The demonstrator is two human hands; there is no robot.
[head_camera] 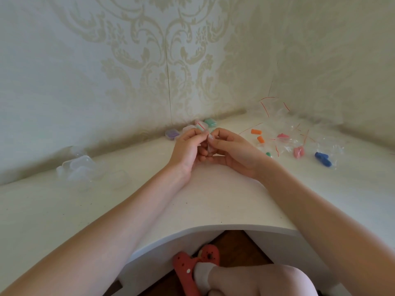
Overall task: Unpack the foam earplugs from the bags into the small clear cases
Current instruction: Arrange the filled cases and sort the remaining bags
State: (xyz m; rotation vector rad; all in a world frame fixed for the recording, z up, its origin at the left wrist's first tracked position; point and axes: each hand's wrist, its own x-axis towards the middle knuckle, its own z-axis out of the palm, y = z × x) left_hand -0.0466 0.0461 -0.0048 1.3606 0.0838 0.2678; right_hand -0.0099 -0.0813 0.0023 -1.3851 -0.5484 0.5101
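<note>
Left hand: the left hand (185,148) had its fingers curled, pinching a small clear plastic bag (207,140) from the left.
Right hand: the right hand (232,151) pinched the same bag's top edge with thumb and forefinger.
Bag: held upright between both hands above the white table (213,195).
Filled cases: small clear cases with coloured earplugs (193,128) sat just behind the hands.
Empty cases: empty clear plastic cases (78,167) lay far left.
Loose earplugs: orange foam earplugs (257,135), right, among empty bags.

Forearms bare, no sleeves. Hands: left (185,150), right (233,151), bare, no rings or watch visible. White sock (203,274) on foot, red slipper (188,268) with pale dots.
</note>
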